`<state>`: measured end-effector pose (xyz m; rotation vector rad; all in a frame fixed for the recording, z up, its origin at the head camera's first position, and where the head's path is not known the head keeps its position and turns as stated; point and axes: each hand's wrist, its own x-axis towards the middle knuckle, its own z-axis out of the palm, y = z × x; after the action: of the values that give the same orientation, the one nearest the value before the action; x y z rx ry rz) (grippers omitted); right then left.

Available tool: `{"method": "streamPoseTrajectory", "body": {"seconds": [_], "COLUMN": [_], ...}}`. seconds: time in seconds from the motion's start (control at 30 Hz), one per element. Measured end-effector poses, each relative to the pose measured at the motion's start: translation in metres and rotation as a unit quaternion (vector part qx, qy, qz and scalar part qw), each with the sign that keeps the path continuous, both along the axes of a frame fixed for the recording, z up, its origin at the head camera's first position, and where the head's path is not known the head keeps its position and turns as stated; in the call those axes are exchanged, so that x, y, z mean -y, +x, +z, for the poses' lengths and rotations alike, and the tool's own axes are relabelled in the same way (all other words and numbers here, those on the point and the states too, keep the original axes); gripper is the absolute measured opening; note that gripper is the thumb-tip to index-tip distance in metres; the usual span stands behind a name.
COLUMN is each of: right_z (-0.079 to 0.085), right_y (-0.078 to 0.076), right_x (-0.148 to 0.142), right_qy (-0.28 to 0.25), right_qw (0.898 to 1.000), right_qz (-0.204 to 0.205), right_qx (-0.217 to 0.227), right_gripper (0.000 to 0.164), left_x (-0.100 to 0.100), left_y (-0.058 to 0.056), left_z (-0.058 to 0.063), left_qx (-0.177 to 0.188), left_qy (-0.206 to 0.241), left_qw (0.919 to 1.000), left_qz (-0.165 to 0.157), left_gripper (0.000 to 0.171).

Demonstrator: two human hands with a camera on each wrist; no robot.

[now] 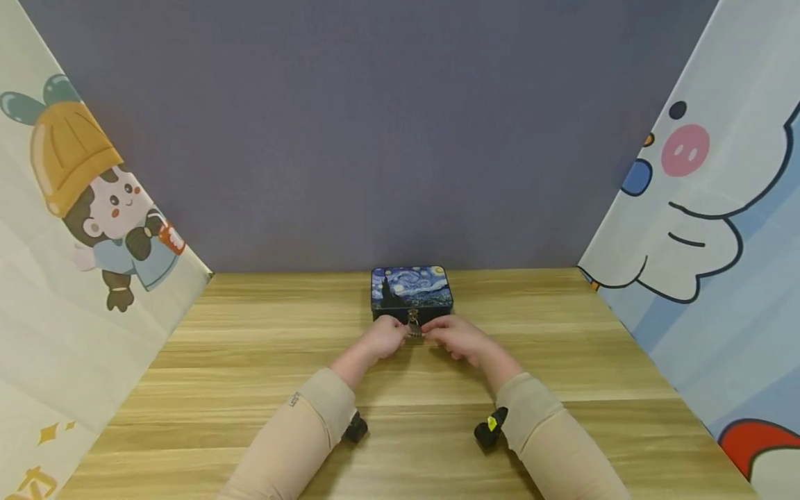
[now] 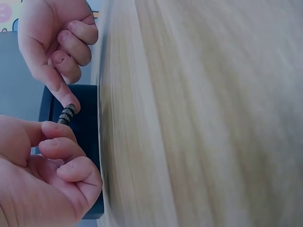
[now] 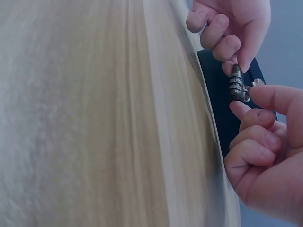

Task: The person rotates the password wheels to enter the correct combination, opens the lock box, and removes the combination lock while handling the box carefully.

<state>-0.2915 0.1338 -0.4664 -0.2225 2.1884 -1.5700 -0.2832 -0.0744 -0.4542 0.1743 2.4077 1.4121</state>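
A small tin box [image 1: 411,286] with a swirling starry-night painting on its lid stands closed at the back of the table. From the clasp [image 1: 413,314] on its front hangs a dark metal combination padlock [image 3: 236,85] with several number dials. My left hand [image 1: 386,337] pinches one end of the padlock between thumb and index finger, its other fingers curled. At the opposite end, the thumb and index finger of my right hand [image 1: 461,338] hold the padlock, with the remaining fingers folded in. The digits on the dials are too small to read.
The wooden table [image 1: 250,389] stretches out on both sides of the box. A grey panel [image 1: 387,139] rises right behind it. Cartoon-printed sheets [image 1: 69,292] flank the table left and right. Black wrist cameras [image 1: 490,430] sit at the sleeve cuffs.
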Motion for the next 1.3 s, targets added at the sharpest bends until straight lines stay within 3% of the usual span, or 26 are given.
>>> {"method": "streamPoseTrajectory", "body": {"seconds": [0.2,0.63,0.93,1.3], "right_z": [0.002,0.010,0.015,0.016], "right_y": [0.000,0.001,0.003,0.008], "right_x": [-0.003,-0.010,-0.009,0.003], "right_qy": [-0.008,-0.027,-0.036,-0.064], "right_qw": [1.000,0.999,0.997,0.990], "right_qz": [-0.011,-0.025,-0.045,-0.087], "right_qx": [0.006,0.023,0.051,0.096], "right_gripper": [0.033,0.040,0.050,0.062], "left_x": [-0.001,0.000,-0.001,-0.002], "left_y": [0.000,0.001,0.004,0.004], "left_z": [-0.002,-0.010,-0.010,-0.013], "left_qx": [0.050,0.080,0.089,0.097], "left_qy": [0.056,0.156,0.192,0.206], "left_qw": [0.9969,0.9840,0.9765,0.9721], "left_qz": [0.025,0.034,0.042,0.055], "left_gripper": [0.045,0.030,0.031,0.035]}}
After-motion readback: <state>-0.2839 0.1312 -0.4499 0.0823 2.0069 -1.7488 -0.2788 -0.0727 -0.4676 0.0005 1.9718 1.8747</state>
